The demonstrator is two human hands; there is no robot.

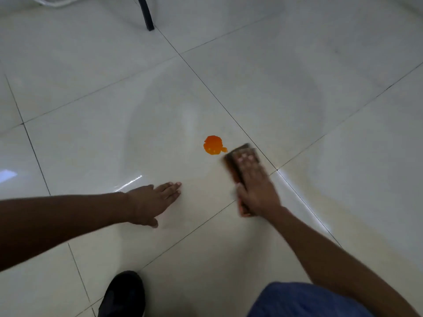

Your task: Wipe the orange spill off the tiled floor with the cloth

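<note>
Head view, the only one given: an orange spill [213, 145] is seen as a small, whole blob w/ a short tail on its right side, lying on the pale tiled floor [297, 92] just left of a dark grout line. No smear is visible round it, so it is judged as not yet wiped.

The cloth [235, 161], brownish and folded into a pad, is pressed flat to the tile under the right hand [255, 183]. The fingers are spread over the top and the thumb is hooked round the near-left edge, so the cloth is gripped and held down. Cloth and hand are blurred, so motion is likely. The cloth's far-left corner sits just right of the spill's tail; whether it touches can't be told.

The left hand [152, 202] is laid open, palm down, on the floor, near and left of the spill, holding nothing; prob. used as a brace.

Also seen: a dark shoe [123, 294] at the near edge, a blue-clad knee [304, 300] near right, a dark furniture leg [146, 13] at the far side.

Step in hand, as judged: approach to the first pass. Next move calls for the pad to be pushed far-left across the blob w/ steady pressure, then lifted or folded so the liquid is gathered, not spread into the grout.
</note>
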